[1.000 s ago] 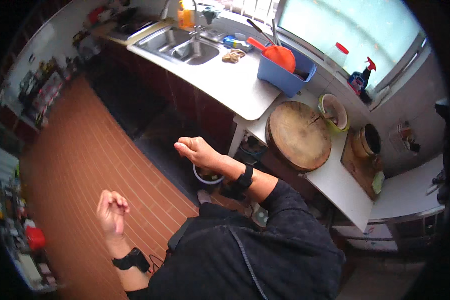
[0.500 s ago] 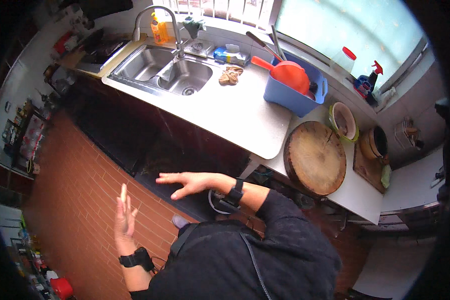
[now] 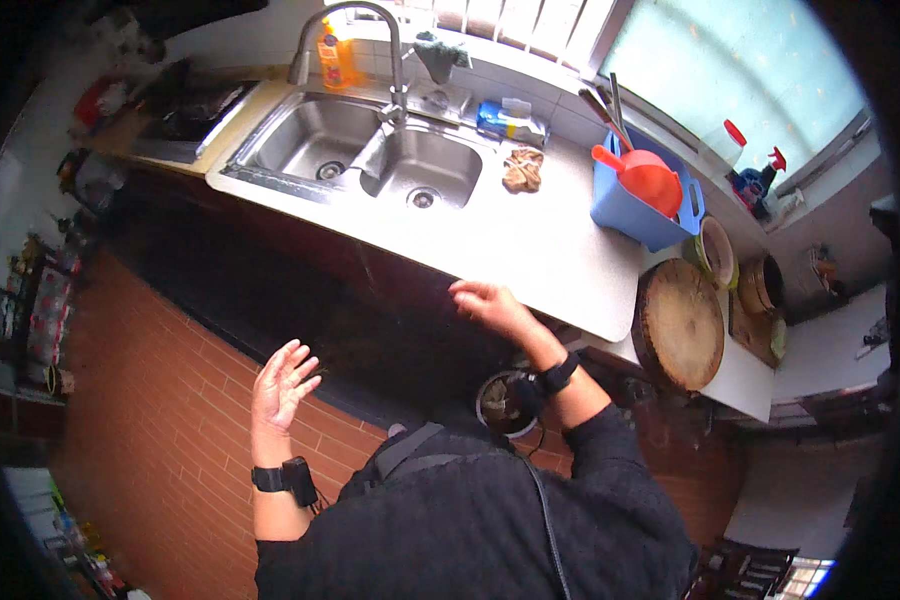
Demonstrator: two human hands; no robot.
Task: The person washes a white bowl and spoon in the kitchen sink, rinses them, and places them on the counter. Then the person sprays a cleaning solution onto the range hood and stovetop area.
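The pale, round-cornered stone bench (image 3: 530, 250) has its front edge just beyond the fingertips of the right hand (image 3: 485, 303), whose grip is loose, fingers half-curled and holding nothing (whether it touches the edge cannot be told). Beyond that hand, on the bench, lies a crumpled brown cloth (image 3: 522, 171); further off to its left sits the double steel sink (image 3: 370, 160). The left hand (image 3: 282, 380) hangs well apart, over the red brick floor (image 3: 140, 400), its grip open, fingers spread, empty.
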